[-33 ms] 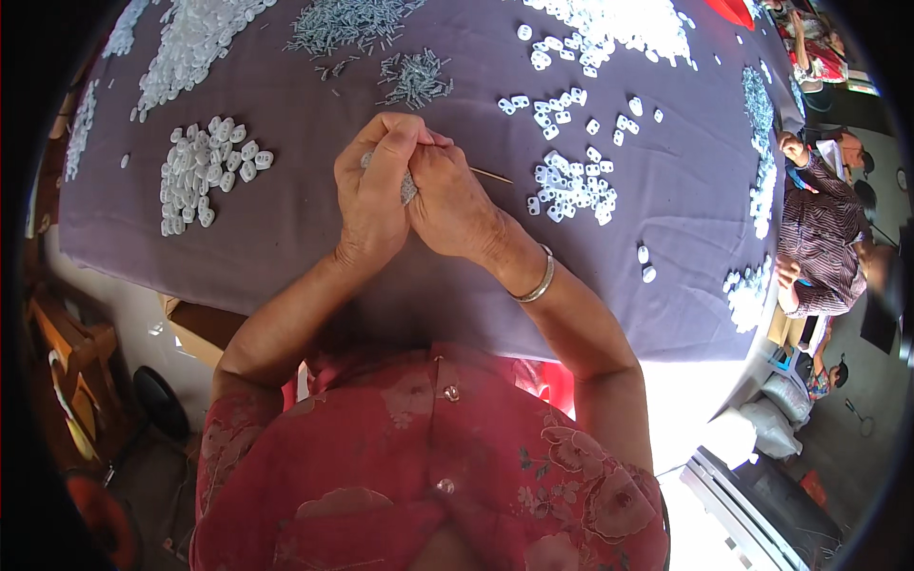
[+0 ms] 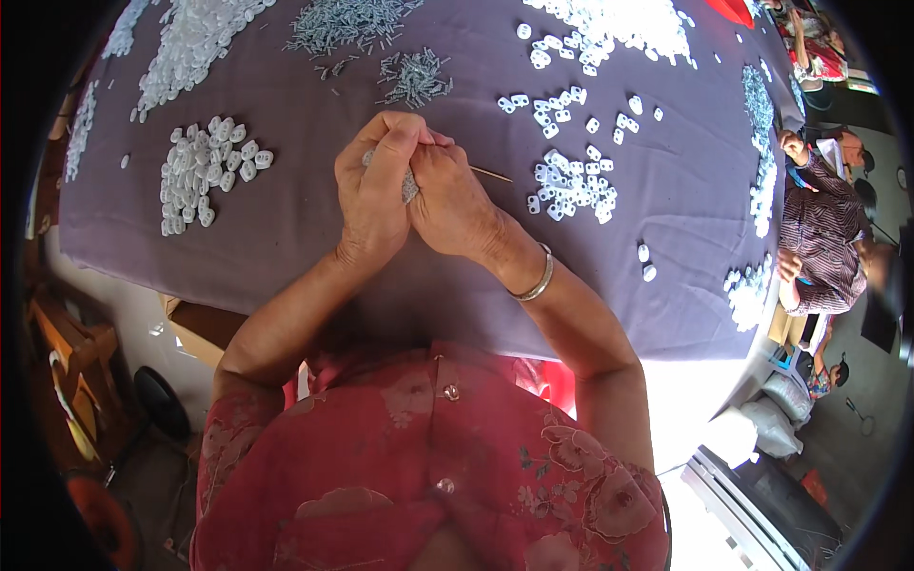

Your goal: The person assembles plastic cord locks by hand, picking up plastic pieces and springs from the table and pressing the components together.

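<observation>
Over the cloth-covered worktop (image 2: pixel 305 238), the fingers of the left hand (image 2: pixel 376 190) and right hand (image 2: pixel 452 198) are curled closed around a pale grey speckled piece (image 2: pixel 409 187), mostly hidden between them, nothing visibly changed since an instant ago, so the handling seems paused.

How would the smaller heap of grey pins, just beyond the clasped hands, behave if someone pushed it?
The pins would probably scatter rather than slide as one, since they lie loose and jumbled. Each looks thin and straight, so likely stiff rather than floppy. Some might roll a little, though the soft-looking cloth may slow them.
</observation>
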{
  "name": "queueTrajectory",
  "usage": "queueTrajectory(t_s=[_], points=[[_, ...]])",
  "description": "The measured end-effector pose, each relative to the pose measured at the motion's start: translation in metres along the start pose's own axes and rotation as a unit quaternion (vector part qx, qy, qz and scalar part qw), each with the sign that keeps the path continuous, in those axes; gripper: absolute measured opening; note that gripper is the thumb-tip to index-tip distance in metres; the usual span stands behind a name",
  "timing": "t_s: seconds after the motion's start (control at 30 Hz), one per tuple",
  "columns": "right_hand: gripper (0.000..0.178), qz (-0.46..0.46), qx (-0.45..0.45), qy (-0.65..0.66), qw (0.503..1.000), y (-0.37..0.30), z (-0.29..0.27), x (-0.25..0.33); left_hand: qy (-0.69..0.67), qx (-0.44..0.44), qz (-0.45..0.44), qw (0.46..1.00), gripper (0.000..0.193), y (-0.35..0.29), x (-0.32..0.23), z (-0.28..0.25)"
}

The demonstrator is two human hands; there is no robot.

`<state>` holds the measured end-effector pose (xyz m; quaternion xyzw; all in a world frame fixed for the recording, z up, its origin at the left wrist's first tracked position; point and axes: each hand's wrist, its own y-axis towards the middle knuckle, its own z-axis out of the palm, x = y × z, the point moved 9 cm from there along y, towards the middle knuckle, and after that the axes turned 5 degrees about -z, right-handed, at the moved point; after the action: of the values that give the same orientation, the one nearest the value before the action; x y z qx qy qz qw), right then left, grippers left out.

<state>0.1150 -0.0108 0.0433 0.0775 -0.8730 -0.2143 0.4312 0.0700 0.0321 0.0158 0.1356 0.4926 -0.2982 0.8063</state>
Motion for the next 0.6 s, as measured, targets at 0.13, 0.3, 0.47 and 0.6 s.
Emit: queueTrajectory(t_s=[0.13, 0.3, 0.47, 0.6], points=[[0.022, -0.014, -0.046, 0.017, 0.999, 0.003, -0.005, -0.003, -0.005, 0.003, 0.007, 1.000, 0.018, 0.004, -0.001, 0.000], [0.025, 0.069, -0.005, 0.037, 0.997, 0.001, -0.001, -0.012, 0.027, -0.006, 0.036, 0.999, 0.015, 0.006, -0.011, 0.003], [0.029, 0.110, -0.052, 0.042, 0.992, -0.002, -0.013, -0.015, 0.204, -0.018, 0.113, 0.972, 0.014, -0.001, -0.029, -0.001], [0.032, 0.083, -0.055, -0.025, 0.995, -0.002, -0.014, -0.012, 0.211, -0.005, 0.116, 0.971, 0.022, -0.002, -0.025, -0.007]])
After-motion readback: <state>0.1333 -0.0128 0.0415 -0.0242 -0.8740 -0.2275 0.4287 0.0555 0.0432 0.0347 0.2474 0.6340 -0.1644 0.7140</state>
